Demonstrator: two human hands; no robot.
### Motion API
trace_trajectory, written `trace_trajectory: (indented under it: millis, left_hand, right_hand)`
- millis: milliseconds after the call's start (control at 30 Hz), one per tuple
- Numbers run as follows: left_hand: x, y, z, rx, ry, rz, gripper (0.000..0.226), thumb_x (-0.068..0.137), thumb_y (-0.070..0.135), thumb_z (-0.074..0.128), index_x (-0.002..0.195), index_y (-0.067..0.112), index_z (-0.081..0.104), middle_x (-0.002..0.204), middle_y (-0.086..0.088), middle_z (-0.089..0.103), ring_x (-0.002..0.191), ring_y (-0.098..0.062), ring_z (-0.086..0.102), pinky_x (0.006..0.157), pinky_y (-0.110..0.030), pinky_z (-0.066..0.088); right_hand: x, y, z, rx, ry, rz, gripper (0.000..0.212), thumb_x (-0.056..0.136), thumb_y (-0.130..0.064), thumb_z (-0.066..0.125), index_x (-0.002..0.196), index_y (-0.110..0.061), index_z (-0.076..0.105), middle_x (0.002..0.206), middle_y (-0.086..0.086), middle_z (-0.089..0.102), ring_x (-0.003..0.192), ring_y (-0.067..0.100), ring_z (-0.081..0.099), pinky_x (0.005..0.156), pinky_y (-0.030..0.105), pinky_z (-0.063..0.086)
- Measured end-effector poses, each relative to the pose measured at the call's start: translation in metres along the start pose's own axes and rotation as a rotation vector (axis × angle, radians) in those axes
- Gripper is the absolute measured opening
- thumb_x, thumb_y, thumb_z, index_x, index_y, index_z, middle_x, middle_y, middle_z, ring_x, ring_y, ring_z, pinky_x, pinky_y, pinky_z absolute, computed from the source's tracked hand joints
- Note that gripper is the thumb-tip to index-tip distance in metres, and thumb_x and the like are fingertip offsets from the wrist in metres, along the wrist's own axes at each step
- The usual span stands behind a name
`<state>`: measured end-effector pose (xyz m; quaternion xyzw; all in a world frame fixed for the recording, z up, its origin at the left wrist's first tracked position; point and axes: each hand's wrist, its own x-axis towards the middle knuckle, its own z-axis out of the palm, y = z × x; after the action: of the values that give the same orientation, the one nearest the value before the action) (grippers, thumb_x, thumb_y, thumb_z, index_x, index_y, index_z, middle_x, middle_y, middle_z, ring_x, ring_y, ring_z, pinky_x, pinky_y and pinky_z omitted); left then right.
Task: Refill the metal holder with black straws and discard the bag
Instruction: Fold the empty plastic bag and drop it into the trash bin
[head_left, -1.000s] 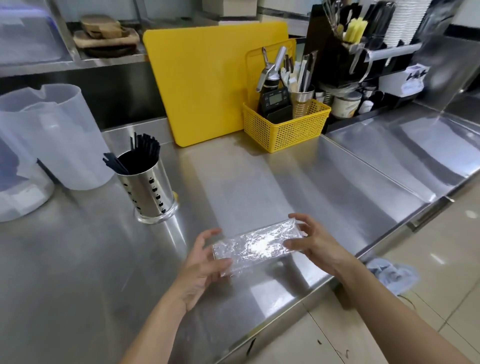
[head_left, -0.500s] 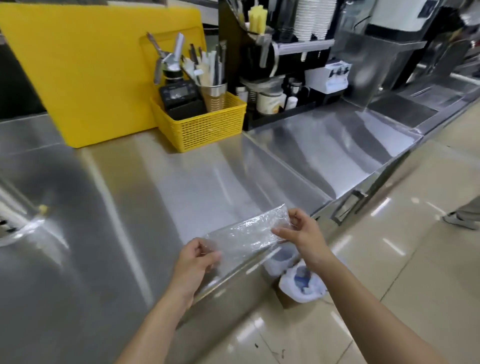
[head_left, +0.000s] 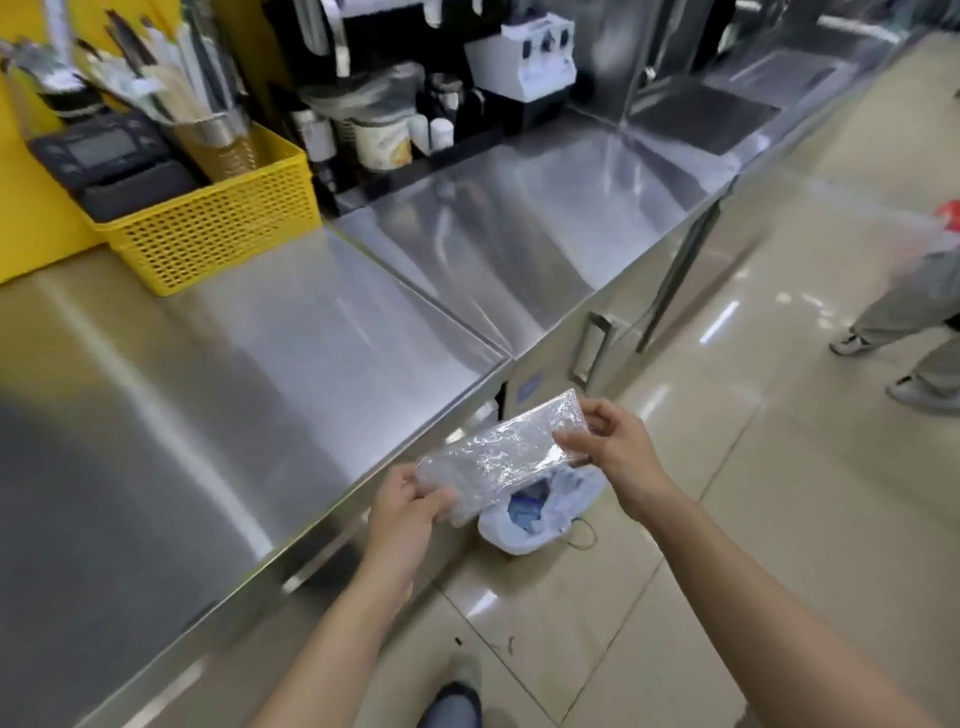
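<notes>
Right now I've got the steel bench (head_left: 291, 364) filling the left half of the view, tiled floor on the right, a yellow basket (head_left: 218, 223) of tools far back on the bench. Metal holder and black straws aren't in view, so I can't confirm the refill from here; judging by the empty bag, I'd say we're on the discard step. Bin (head_left: 540, 514) with a white liner sits on the floor just off the bench edge. The clear plastic bag (head_left: 498, 457), flattened and crinkled, hangs directly above the bin mouth, partly covering it. Long axis runs from lower left to upper right, roughly parallel to the bench edge. Left hand (head_left: 410, 514) is pinched closed on the lower-left end, right hand (head_left: 613, 452) is pinched closed on the upper-right end, thumb and fingertips only. Key relation: the bin is straight below the bag, between the two hands, a bit nearer the right one. Next move looks like a plain let-go or a downward push. Risk: a light bag could drift past the rim. No legible label or brand on bag or bin; too blurred.
</notes>
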<state>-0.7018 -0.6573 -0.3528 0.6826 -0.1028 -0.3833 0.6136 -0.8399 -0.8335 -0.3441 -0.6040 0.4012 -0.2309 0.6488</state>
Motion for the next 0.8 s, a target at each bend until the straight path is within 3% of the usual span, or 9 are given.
trace_trajectory:
  millis: [133,233,333,400,467,533,633,700,800]
  left_hand:
    - [0.015,-0.019,0.023,0.073,-0.052,-0.075,0.017,0.079,-0.003,0.060,0.090,0.008,0.053,0.082,-0.005,0.068,0.059,-0.004,0.062,0.050,-0.010,0.046]
    - [0.032,-0.030,0.038,0.139,-0.077,-0.150,0.018,0.078,-0.002,0.060,0.087,0.012,0.052,0.089,-0.011,0.068,0.065,-0.010,0.061,0.056,-0.019,0.046]
    - [0.050,-0.042,0.054,0.184,-0.081,-0.178,0.037,0.078,-0.004,0.058,0.106,0.017,0.045,0.098,-0.013,0.065,0.075,-0.015,0.059,0.058,-0.021,0.043]
    - [0.061,-0.055,0.063,0.273,-0.067,-0.146,0.059,0.078,-0.003,0.059,0.117,0.035,0.036,0.091,-0.009,0.063,0.075,-0.015,0.059,0.058,-0.020,0.040]
    - [0.076,-0.074,0.073,0.370,-0.071,-0.055,0.059,0.080,-0.002,0.057,0.115,0.042,0.041,0.090,-0.005,0.060,0.071,-0.011,0.057,0.058,-0.018,0.041]
    - [0.096,-0.102,0.085,0.511,-0.095,0.033,0.044,0.084,0.001,0.054,0.113,0.034,0.055,0.097,-0.002,0.054,0.074,-0.005,0.052,0.063,-0.015,0.039]
    - [0.138,-0.158,0.104,0.693,-0.099,0.122,0.041,0.088,0.005,0.049,0.123,0.024,0.057,0.099,-0.001,0.046,0.083,-0.012,0.050,0.069,-0.013,0.031]
    - [0.174,-0.201,0.117,0.808,-0.137,0.129,0.045,0.089,0.008,0.047,0.132,0.024,0.049,0.106,0.000,0.039,0.089,-0.016,0.049,0.072,-0.015,0.030]
    - [0.223,-0.273,0.132,1.091,-0.191,0.151,0.060,0.087,0.021,0.051,0.143,0.024,0.028,0.125,-0.004,0.033,0.109,-0.022,0.046,0.090,-0.026,0.035]
  right_hand:
    - [0.004,0.019,-0.018,-0.015,0.090,0.071,0.023,0.074,0.007,0.067,0.092,-0.006,0.061,0.065,-0.006,0.068,0.055,0.001,0.063,0.049,0.015,0.047]
    - [0.015,0.033,-0.031,-0.065,0.139,0.106,0.022,0.074,0.007,0.068,0.088,-0.008,0.061,0.072,0.002,0.064,0.054,-0.001,0.060,0.051,0.013,0.046]
    - [0.033,0.057,-0.043,-0.137,0.181,0.121,0.023,0.072,0.002,0.071,0.081,-0.016,0.060,0.075,0.006,0.063,0.066,0.013,0.060,0.063,0.026,0.050]
    - [0.043,0.080,-0.048,-0.168,0.213,0.146,0.028,0.072,-0.001,0.071,0.085,-0.021,0.058,0.081,0.007,0.064,0.074,0.021,0.060,0.071,0.036,0.050]
    - [0.056,0.108,-0.051,-0.218,0.247,0.157,0.039,0.072,-0.005,0.071,0.097,-0.027,0.050,0.083,-0.003,0.059,0.072,0.012,0.057,0.065,0.025,0.049]
    - [0.073,0.143,-0.054,-0.277,0.268,0.137,0.044,0.075,-0.005,0.069,0.102,-0.027,0.042,0.083,-0.011,0.050,0.071,0.006,0.051,0.056,0.011,0.041]
    - [0.111,0.211,-0.062,-0.451,0.246,0.078,0.023,0.078,-0.005,0.063,0.087,-0.020,0.049,0.082,-0.013,0.047,0.075,0.013,0.048,0.062,0.009,0.036]
    - [0.142,0.261,-0.069,-0.556,0.212,0.116,0.004,0.082,-0.010,0.059,0.082,-0.014,0.057,0.086,-0.006,0.051,0.080,0.020,0.052,0.066,0.018,0.038]
    - [0.189,0.342,-0.075,-0.763,0.045,0.103,0.023,0.085,-0.024,0.057,0.104,-0.011,0.061,0.113,0.006,0.058,0.105,0.028,0.054,0.083,0.033,0.039]
